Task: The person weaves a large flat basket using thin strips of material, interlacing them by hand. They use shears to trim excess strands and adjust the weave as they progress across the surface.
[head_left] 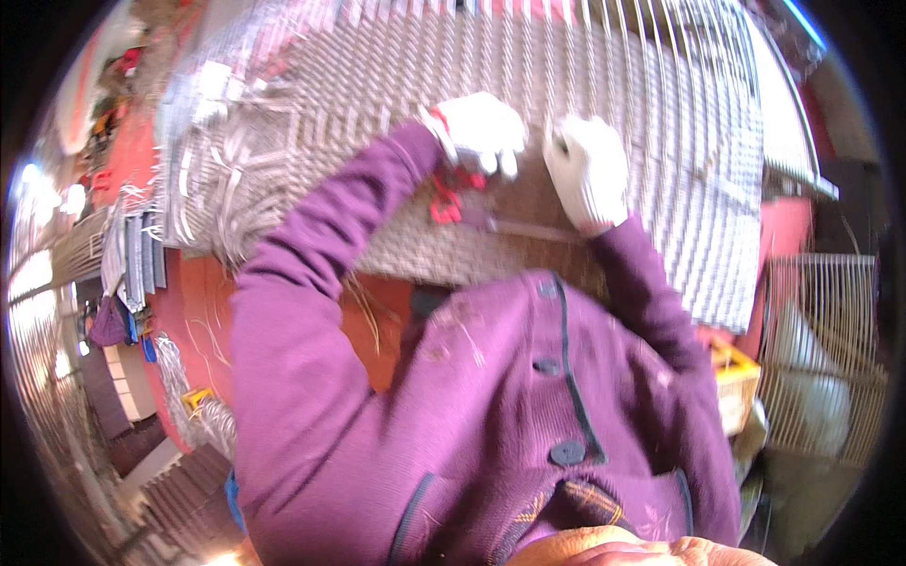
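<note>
A wide panel woven from grey-white strands (396, 71) spreads in front of me, its long strands running away from my body. My left hand (481, 130), in a white glove with a red cuff edge, is over the middle of the panel. Its fingers curl downward, and whatever they grip is hidden. Close to its right, my right hand (590, 172), also gloved in white, is closed like a fist with the thumb side toward the left hand. A red-handled cutting tool, seemingly scissors (446, 200), lies just below my left hand. Motion blurs the scene.
Loose strands (236, 179) lie bunched at the panel's left side. A yellow crate (736, 377) stands to my right, near a rack of thin bars (821, 349). Coiled strands (179, 387) lie on the left. The red surface (203, 316) shows below the panel.
</note>
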A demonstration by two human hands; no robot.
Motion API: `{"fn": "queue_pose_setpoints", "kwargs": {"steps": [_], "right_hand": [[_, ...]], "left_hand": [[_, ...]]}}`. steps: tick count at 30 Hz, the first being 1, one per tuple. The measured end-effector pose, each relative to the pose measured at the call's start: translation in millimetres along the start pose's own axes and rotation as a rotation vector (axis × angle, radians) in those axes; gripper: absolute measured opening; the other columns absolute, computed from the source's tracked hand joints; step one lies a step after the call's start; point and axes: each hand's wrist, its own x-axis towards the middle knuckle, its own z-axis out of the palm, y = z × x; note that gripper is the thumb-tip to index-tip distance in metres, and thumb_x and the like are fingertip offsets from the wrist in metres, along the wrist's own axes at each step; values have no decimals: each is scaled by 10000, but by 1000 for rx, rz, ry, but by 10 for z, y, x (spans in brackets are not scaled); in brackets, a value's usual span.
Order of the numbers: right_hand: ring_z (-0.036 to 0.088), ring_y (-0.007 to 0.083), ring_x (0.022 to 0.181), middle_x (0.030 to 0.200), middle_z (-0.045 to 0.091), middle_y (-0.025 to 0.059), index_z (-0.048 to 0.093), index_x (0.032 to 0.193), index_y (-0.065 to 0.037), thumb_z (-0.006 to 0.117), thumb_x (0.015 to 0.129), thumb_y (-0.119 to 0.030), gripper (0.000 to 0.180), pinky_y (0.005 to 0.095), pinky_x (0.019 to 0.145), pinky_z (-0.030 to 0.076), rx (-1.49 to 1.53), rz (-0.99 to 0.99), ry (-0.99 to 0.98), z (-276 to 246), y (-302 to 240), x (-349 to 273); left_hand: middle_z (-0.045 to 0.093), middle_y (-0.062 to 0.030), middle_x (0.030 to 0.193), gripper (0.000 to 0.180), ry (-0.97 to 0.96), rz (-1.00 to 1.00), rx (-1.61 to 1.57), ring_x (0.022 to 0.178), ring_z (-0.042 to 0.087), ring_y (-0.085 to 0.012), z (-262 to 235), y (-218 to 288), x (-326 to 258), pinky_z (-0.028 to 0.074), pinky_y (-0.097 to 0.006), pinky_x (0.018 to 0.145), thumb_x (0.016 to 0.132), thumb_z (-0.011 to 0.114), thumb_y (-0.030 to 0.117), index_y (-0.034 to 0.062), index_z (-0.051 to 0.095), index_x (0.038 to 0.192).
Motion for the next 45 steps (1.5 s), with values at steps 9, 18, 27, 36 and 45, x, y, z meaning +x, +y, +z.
{"fn": "queue_pose_setpoints", "kwargs": {"steps": [9, 18, 27, 36, 45], "right_hand": [[600, 366, 655, 667, 599, 185, 625, 692, -57, 699, 824, -112, 161, 464, 633, 472, -84, 100, -225, 27, -168, 148], [702, 338, 1001, 1100, 729, 168, 714, 1201, -46, 581, 1009, -248, 308, 395, 878, 547, 292, -55, -316, 93, -179, 370], [678, 183, 754, 820, 717, 153, 722, 1006, 27, 688, 925, -179, 224, 356, 735, 541, 822, -53, -567, 102, -875, 1129], [583, 111, 636, 714, 639, 69, 713, 904, -17, 697, 937, -160, 148, 282, 622, 488, 323, 203, -350, -144, -354, 343], [624, 316, 609, 700, 628, 145, 621, 746, -47, 672, 878, -148, 174, 394, 592, 487, 38, 7, -258, 169, -295, 168]], "left_hand": [[733, -51, 697, 261, 33, -426, -232, 465, 599, -96, 54, 106, 113, 466, -262, 421, 985, 626, 235, 50, 765, 864], [719, -28, 901, 193, 669, -268, -43, 693, 647, -72, 146, -25, -712, 523, -222, 531, 956, 638, 122, 58, 770, 1081], [693, 0, 833, 345, 792, -439, -112, 629, 591, -50, -285, 325, -1611, 488, -191, 535, 912, 585, 28, 59, 734, 1222], [724, -98, 790, 237, 422, -251, -119, 611, 698, -206, 288, 20, -702, 582, -349, 630, 991, 579, 183, 12, 717, 1079], [670, -51, 659, 272, 86, -661, -750, 426, 493, -88, 142, 48, -535, 388, -256, 381, 1040, 572, 330, 80, 666, 1091]]}}
